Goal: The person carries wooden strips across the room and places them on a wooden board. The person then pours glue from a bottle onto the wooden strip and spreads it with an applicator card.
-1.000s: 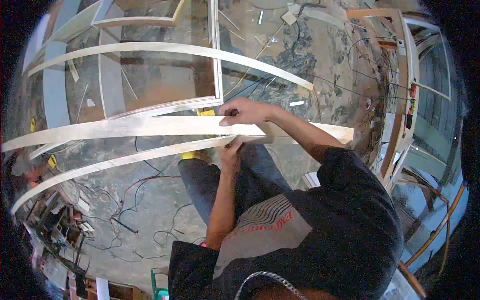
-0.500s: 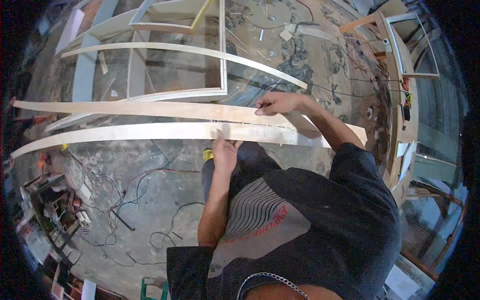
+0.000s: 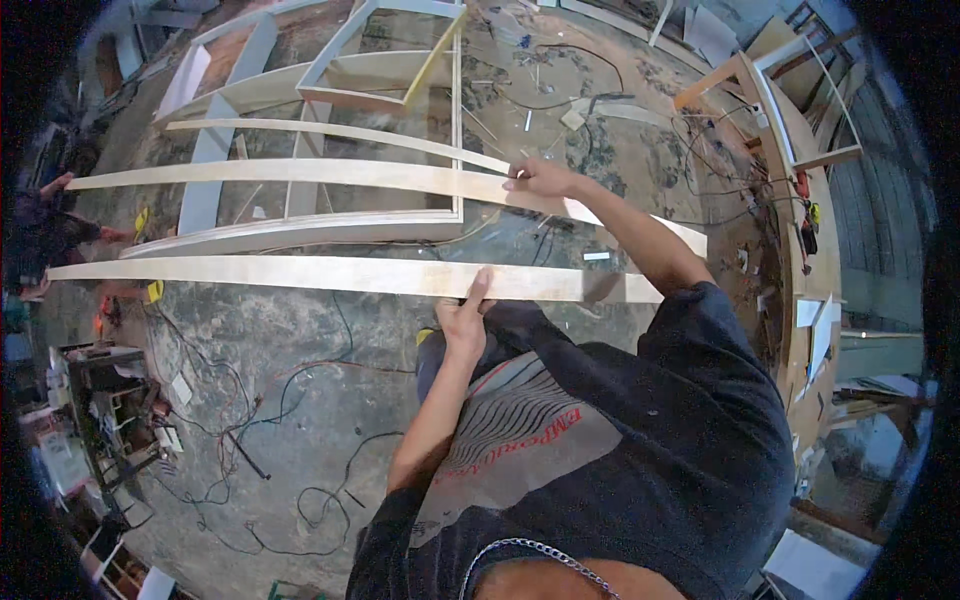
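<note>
My left hand [image 3: 463, 318] is closed on a long pale wooden strip [image 3: 300, 268], its thumb across the upper face. Farther away, my right hand [image 3: 541, 179] grips a second wooden strip [image 3: 380, 174] near its right part. The two strips lie apart, roughly side by side, and stretch far to the left. My right forearm hides some of the second strip. Beyond it, a third, narrower strip [image 3: 340, 132] lies across a wooden frame [image 3: 400, 226], its right end close to my right fingers. At the far left another person's hand [image 3: 57, 186] holds the second strip's end.
The frame with cross-pieces spreads over the floor at the far left; a smaller frame [image 3: 350, 97] rests on it. Cables [image 3: 270, 385] trail over the floor at left, near a cluttered rack [image 3: 110, 410]. A long workbench [image 3: 815, 260] runs along the right.
The two strips have separated: my right hand has carried one away from me, over the frame. My left hand has shifted slightly right with the nearer strip. The other person shows more at left.
</note>
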The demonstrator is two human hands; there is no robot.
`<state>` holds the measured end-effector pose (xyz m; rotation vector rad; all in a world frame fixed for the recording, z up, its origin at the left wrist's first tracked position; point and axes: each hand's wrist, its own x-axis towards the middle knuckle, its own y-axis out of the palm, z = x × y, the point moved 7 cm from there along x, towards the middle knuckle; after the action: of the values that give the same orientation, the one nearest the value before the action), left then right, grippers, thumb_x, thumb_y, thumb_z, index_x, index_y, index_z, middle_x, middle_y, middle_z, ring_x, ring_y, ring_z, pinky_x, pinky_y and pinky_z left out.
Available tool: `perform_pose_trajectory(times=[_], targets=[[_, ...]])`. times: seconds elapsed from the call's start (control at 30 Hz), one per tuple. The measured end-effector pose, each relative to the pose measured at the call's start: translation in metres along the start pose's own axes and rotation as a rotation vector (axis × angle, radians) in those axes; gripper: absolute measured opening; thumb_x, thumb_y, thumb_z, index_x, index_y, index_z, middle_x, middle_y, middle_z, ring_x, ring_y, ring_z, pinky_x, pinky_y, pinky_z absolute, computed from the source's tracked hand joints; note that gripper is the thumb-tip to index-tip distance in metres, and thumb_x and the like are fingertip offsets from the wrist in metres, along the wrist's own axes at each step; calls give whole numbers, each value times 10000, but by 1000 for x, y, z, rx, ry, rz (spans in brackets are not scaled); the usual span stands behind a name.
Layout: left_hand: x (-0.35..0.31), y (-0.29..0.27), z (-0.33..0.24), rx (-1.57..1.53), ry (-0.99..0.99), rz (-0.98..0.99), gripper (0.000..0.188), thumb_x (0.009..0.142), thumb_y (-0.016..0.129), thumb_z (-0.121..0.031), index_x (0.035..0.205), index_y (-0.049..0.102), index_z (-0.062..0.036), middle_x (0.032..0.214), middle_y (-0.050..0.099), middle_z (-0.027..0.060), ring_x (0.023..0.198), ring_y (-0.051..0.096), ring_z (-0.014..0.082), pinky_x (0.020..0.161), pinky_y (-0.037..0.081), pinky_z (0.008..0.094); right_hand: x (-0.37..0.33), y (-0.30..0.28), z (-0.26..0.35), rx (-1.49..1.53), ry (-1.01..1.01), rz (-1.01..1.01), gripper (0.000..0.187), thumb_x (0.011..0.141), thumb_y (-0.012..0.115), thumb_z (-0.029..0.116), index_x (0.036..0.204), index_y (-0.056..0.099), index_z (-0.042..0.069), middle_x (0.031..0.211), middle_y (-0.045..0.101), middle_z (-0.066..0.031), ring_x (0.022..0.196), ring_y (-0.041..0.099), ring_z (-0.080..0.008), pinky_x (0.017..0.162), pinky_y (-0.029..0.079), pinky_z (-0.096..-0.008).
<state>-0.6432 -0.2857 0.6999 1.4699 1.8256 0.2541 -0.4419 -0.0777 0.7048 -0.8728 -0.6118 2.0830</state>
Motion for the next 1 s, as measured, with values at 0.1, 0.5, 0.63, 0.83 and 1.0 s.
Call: perform_pose_trajectory(times=[0.1,0.5,0.63,0.83,1.0], targets=[[-13,13,-7,14,16,23,208,881,708,-160,1028,646,-27,926,664,38,772,644,107,626,512,217,22,-30,-28,-82,-75,-164,406,917,619,379,1002,633,-17,941,664,-137,869,600,-225,760,469,-371],[10,79,68,-53,-129,-78,477,939,566,-389,1266,543,-43,1020,621,51,985,594,179,870,473,321,10,-122,-87,-222,-136,-17,251,929,602,247,1037,523,34,889,640,-148,774,597,-206,681,470,-376],[51,117,109,-59,-20,-210,506,956,453,-570,920,570,-79,834,591,47,815,589,177,741,487,328,3,-149,-149,-77,-288,84,178,962,550,185,1006,465,35,838,546,-103,789,547,-172,646,450,-340],[92,168,145,-58,-4,-365,579,962,387,-614,913,552,-61,751,595,89,710,615,213,682,516,345,-50,-185,-147,246,-150,211,274,982,528,264,1083,415,36,858,517,-58,733,526,-142,598,456,-316],[96,207,153,-43,65,-466,632,947,380,-642,999,546,-35,765,607,101,738,648,238,691,545,369,-93,-199,-141,202,-199,253,402,1002,487,316,1257,383,23,1023,585,-158,925,602,-268,805,484,-380]])
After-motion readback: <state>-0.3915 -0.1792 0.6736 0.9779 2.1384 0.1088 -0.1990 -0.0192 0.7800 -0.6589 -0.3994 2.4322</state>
